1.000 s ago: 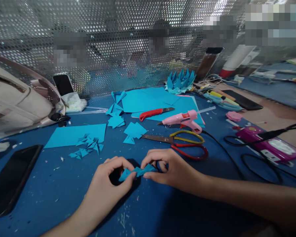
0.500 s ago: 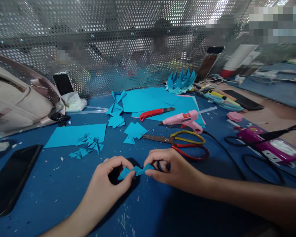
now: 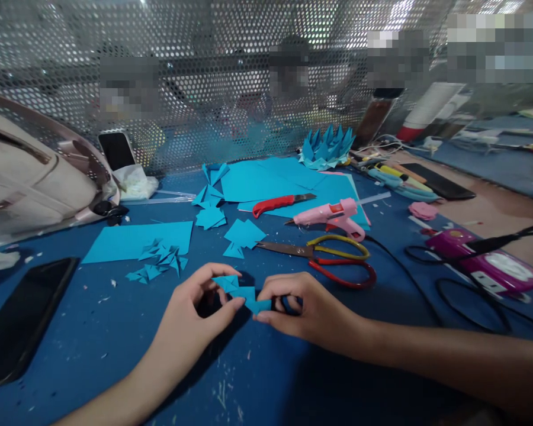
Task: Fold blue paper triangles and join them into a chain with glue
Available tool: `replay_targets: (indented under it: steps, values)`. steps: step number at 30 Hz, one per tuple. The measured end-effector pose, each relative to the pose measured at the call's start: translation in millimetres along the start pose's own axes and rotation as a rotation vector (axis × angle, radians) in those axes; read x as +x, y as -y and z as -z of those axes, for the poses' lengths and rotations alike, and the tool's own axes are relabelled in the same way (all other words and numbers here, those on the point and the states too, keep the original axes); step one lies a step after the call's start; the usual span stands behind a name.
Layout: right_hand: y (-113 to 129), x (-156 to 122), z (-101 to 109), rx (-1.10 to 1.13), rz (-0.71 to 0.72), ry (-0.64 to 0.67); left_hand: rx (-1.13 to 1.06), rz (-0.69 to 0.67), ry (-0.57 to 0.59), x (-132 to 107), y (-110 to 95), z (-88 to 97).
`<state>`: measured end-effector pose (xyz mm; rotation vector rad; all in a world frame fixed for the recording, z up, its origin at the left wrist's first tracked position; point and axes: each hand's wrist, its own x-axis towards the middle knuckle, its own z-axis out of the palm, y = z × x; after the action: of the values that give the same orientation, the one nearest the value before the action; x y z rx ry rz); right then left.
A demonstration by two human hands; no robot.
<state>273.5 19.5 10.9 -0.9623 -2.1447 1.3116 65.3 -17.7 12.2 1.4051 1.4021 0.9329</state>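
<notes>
Between my two hands is a small strip of folded blue paper (image 3: pixel 241 291) with pointed, stepped folds, held just above the blue table. My left hand (image 3: pixel 199 305) pinches its left part between thumb and fingers. The right end is gripped by the thumb and index finger of my right hand (image 3: pixel 288 299). Just beyond lie scissors (image 3: pixel 308 251) with one yellow and one red handle, and several loose blue paper pieces (image 3: pixel 244 234). To the left, small folded blue pieces (image 3: pixel 164 257) rest partly on a blue paper sheet (image 3: pixel 111 242).
A pink glue gun (image 3: pixel 328 214) and a red utility knife (image 3: pixel 278 204) lie by stacked blue sheets (image 3: pixel 257 177). Behind them stands a spiky blue paper piece (image 3: pixel 326 148). A purple power strip (image 3: pixel 479 260) with black cords is right, a phone (image 3: pixel 26 319) left, a perforated metal panel (image 3: pixel 231 89) behind.
The folded paper strip has turned, its left end raised and its right end lower. My left fingers have shifted up and more of the strip shows.
</notes>
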Motion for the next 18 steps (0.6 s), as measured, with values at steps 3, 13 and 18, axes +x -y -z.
replay_targets:
  steps: [3, 13, 18]
  values:
    - [1.8, 0.3, 0.4, 0.019, -0.022, 0.013, -0.103, 0.054, 0.042, 2.0, 1.9, -0.9]
    - [3.4, 0.9, -3.2, 0.058, 0.012, -0.004, -0.238, 0.085, 0.100, 2.7, 5.8, -4.6]
    - [2.3, 0.4, -3.4, 0.055, 0.061, 0.031, -0.278, 0.113, 0.089, 1.0, 0.0, -4.2]
